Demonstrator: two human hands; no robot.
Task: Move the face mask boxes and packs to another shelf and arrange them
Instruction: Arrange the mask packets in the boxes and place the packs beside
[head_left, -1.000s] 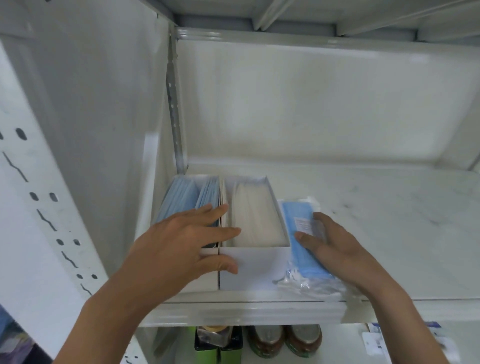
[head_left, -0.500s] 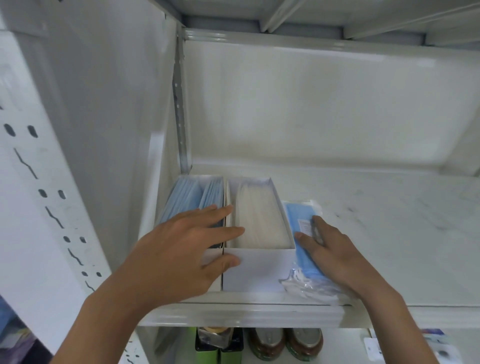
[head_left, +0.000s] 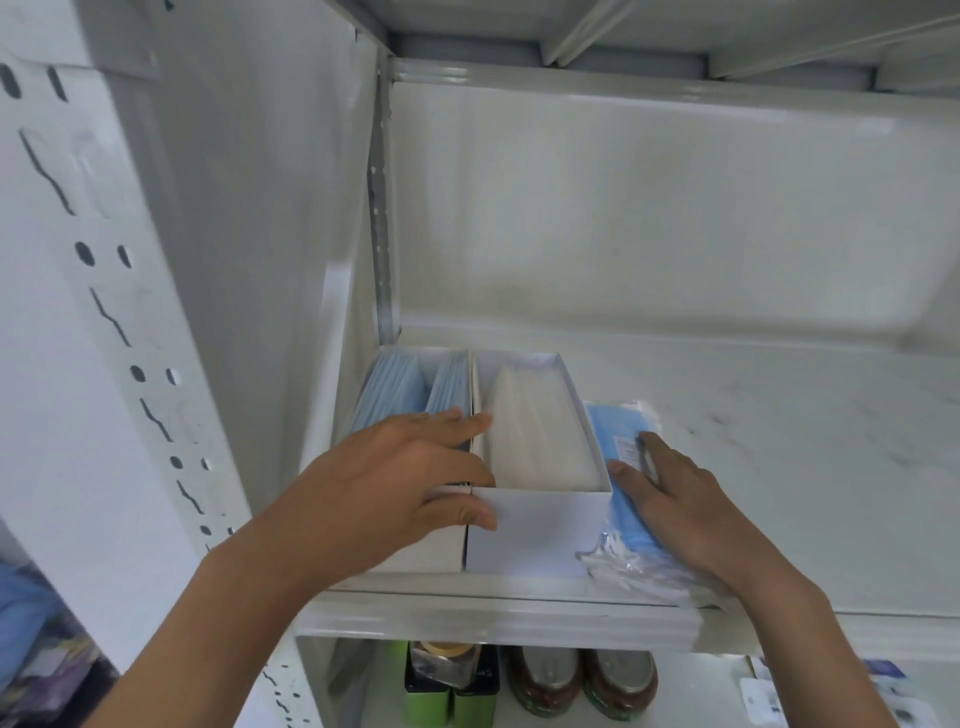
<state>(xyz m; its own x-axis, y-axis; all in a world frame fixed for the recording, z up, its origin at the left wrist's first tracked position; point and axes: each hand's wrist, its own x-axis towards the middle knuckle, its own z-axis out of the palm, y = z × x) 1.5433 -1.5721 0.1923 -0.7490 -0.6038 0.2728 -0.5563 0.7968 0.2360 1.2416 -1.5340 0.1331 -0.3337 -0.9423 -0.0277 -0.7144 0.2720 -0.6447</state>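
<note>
On the white shelf (head_left: 779, 467), the left hand (head_left: 384, 488) lies with straight fingers across the box of blue masks (head_left: 400, 384) and the adjoining box of white masks (head_left: 540, 441), while the right hand (head_left: 680, 509) presses flat on the plastic-wrapped blue mask pack (head_left: 618, 426) just beside them.

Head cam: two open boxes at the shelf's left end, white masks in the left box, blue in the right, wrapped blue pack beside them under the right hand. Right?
Colours are swapped. The head view shows blue masks in the left box and white masks in the right box. The rest holds: both stand open at the left end of the shelf, and the right hand rests on the wrapped blue pack beside them.
</note>
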